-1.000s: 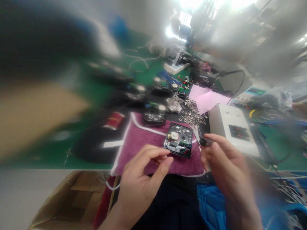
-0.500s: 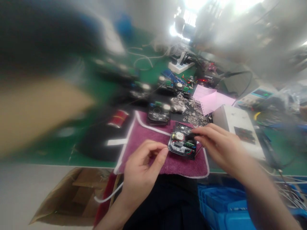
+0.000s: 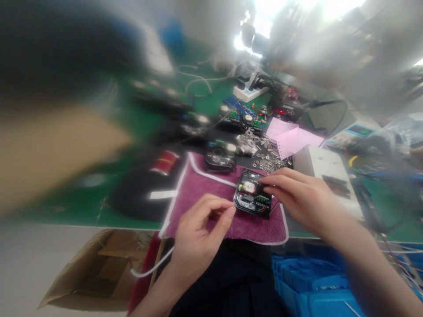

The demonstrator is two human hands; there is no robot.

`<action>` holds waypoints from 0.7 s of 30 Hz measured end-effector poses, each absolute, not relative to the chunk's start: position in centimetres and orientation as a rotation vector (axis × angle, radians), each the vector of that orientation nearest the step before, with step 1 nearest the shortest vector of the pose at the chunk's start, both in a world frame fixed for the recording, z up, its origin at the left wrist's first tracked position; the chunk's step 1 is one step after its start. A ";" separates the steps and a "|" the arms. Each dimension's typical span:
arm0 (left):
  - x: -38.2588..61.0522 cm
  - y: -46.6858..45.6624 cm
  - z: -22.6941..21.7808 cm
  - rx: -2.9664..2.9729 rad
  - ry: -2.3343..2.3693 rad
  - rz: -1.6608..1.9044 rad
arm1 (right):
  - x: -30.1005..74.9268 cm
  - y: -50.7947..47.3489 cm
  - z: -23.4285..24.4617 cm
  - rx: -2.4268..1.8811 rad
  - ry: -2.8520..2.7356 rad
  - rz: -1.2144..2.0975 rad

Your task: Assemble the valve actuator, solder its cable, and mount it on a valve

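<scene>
A black electronic module with a circuit board, a round white part and thin coloured wires rests on a purple cloth with white edging. My left hand has thumb and forefinger pinched at the module's near left corner. Over the module's right side, the thumb and forefinger of my right hand come close together on a dark part. Whatever sits between those fingertips is too small and dark to make out. Just behind lies a similar black module, partly on the cloth.
Loose metal rings and silver metal parts lie behind the cloth. A red spool is on the left, pink papers and a white box on the right. Below the table edge are a cardboard box and blue bins.
Both hands stay at the module with almost the same hold. The right fingertips have shifted slightly to the left over it; the whole view has moved a little.
</scene>
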State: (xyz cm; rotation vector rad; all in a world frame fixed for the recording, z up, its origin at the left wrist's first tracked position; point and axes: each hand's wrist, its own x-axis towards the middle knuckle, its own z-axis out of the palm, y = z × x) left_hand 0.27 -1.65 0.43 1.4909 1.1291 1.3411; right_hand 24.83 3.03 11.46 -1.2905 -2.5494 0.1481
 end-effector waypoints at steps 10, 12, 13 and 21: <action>0.3 -1.7 0.3 1.533 1.128 1.350 | 24.8 3.2 11.5 -1.297 -2.529 0.134; 0.3 -1.7 0.3 1.531 1.128 1.350 | 24.7 3.3 11.5 -1.319 -2.520 0.135; 0.3 -1.7 0.4 1.530 1.128 1.350 | 24.7 3.3 11.5 -1.326 -2.518 0.149; 0.2 -1.7 0.3 1.565 1.131 1.347 | 25.0 3.5 12.3 -1.276 -2.539 0.301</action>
